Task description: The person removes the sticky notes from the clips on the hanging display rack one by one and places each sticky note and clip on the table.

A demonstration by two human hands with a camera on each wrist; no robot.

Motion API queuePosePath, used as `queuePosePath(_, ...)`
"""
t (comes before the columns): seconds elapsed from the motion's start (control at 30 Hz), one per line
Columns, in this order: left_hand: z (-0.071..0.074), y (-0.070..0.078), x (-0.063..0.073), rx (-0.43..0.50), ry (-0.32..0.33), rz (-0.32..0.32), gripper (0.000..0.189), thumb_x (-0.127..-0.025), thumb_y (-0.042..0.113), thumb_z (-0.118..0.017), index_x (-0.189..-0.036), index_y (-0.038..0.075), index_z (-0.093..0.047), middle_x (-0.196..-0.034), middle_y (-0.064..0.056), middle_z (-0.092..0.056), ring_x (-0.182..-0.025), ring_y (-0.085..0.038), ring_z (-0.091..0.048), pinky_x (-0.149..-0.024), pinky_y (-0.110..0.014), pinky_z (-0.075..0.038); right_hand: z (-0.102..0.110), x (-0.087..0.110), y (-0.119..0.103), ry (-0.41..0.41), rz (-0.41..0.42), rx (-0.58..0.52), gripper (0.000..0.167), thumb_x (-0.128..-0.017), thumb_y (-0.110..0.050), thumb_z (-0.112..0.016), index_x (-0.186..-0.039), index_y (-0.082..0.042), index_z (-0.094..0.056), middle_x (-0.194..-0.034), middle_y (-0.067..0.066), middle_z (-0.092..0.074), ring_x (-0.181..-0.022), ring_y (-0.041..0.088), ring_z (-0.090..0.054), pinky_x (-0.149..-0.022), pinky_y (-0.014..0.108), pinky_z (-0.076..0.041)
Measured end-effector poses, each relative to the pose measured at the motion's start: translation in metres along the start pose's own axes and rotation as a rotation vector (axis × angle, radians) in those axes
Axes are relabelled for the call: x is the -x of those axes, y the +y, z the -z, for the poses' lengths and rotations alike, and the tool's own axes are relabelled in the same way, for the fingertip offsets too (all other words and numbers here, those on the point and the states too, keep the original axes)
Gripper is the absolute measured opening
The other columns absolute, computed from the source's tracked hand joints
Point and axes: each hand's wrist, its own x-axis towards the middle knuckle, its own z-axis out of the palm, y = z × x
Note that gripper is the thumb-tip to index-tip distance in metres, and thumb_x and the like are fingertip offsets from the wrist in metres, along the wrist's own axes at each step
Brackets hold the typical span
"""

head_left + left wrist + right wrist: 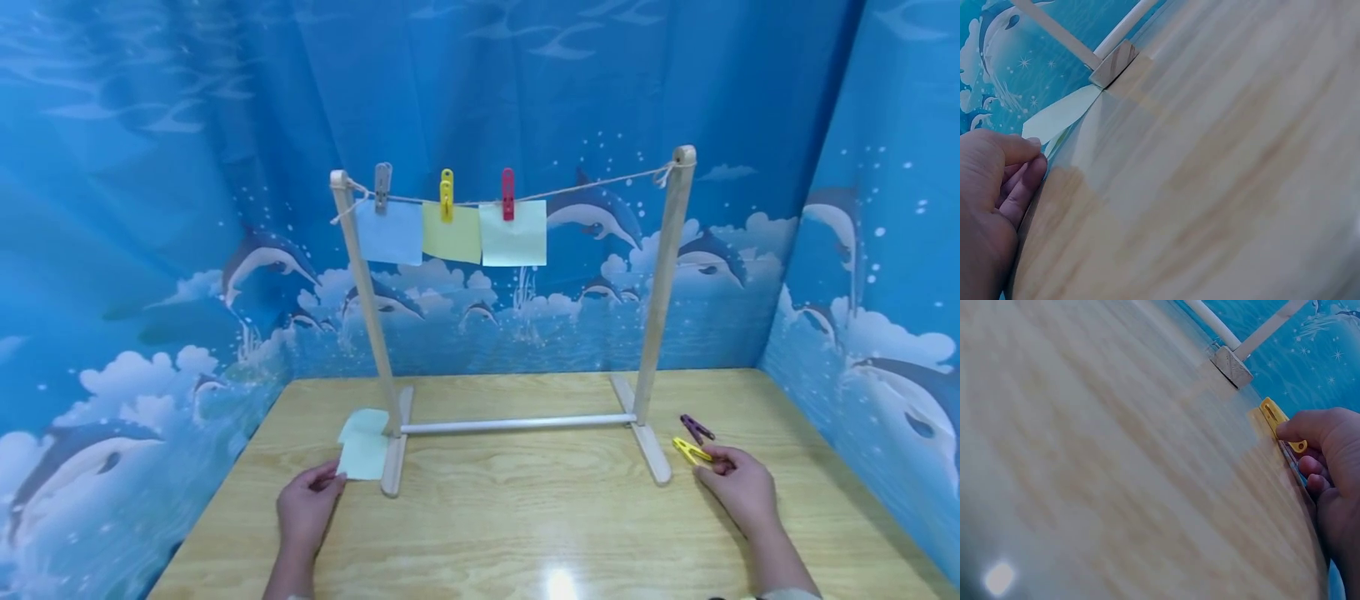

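At the left foot of the wooden stand, my left hand [309, 504] pinches the near corner of a pale green paper note [363, 458]. The left wrist view shows this note [1063, 115] bowed up from the tabletop at my thumb. A second pale note [365, 419] peeks out from behind it. On the right, my right hand [742, 492] pinches a yellow clothespin [690, 451] between thumb and fingers, low at the table. A dark purple clothespin [697, 429] lies just beyond it.
Between the hands stands a wooden frame [663, 283] with a string [600, 181] tied across its posts. Blue, yellow and pale green notes [513, 242] hang there from grey, yellow and red clothespins [508, 194]. A white rod [517, 424] joins the feet. A dolphin-print curtain [480, 100] surrounds the table.
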Motion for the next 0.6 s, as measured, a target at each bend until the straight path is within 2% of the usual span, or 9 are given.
queuePosePath(0.13,0.0001,0.0004,0.0009,-0.027,0.012,-0.014,0.025,-0.083,0.007,-0.076,-0.107,0.002,-0.072,-0.098,-0.014,-0.071,-0.082,-0.012,-0.061,-0.065,-0.010,-0.047,-0.0004,-0.0006,-0.0009,-0.006,0.015,0.015,0.042,-0.080,-0.013,-0.078,-0.114,0.007,-0.066,-0.084,0.009,-0.065,-0.073,0.015,-0.055,-0.059,0.022,-0.043)
queuePosePath(0.27,-0.0005,0.0004,0.0011,-0.026,0.030,0.000,0.028,-0.081,0.008,-0.077,-0.107,0.002,-0.071,-0.098,-0.014,-0.071,-0.085,-0.015,-0.061,-0.065,-0.007,-0.043,-0.0004,-0.0010,-0.0009,0.000,0.034,0.028,0.045,-0.079,-0.014,-0.080,-0.115,0.008,-0.064,-0.084,0.010,-0.064,-0.073,0.017,-0.055,-0.060,0.025,-0.043)
queuePosePath(0.4,-0.0007,0.0013,0.0021,-0.012,0.036,0.032,0.032,-0.081,0.010,-0.078,-0.111,0.003,-0.070,-0.099,-0.014,-0.070,-0.090,-0.021,-0.062,-0.066,-0.006,-0.040,0.0008,0.0001,-0.0017,0.011,0.035,0.001,0.050,-0.078,-0.017,-0.082,-0.117,0.008,-0.063,-0.085,0.010,-0.064,-0.072,0.012,-0.054,-0.060,0.022,-0.043)
queuePosePath(0.5,-0.0003,0.0028,0.0033,0.009,0.039,0.055,0.033,-0.081,0.010,-0.077,-0.113,0.004,-0.070,-0.102,-0.014,-0.070,-0.089,-0.016,-0.062,-0.067,-0.005,-0.041,0.0025,0.0014,-0.0031,0.000,0.000,-0.059,0.053,-0.079,-0.019,-0.082,-0.120,0.007,-0.062,-0.087,0.010,-0.065,-0.071,0.005,-0.053,-0.060,0.016,-0.043)
queuePosePath(0.6,0.0005,0.0050,0.0041,0.066,0.039,0.065,0.033,-0.082,0.010,-0.077,-0.113,0.004,-0.069,-0.106,-0.014,-0.070,-0.084,-0.006,-0.060,-0.067,-0.005,-0.044,0.0040,0.0018,-0.0043,-0.010,-0.052,-0.124,0.053,-0.082,-0.020,-0.081,-0.123,0.006,-0.060,-0.089,0.008,-0.065,-0.072,0.001,-0.052,-0.060,0.014,-0.045)
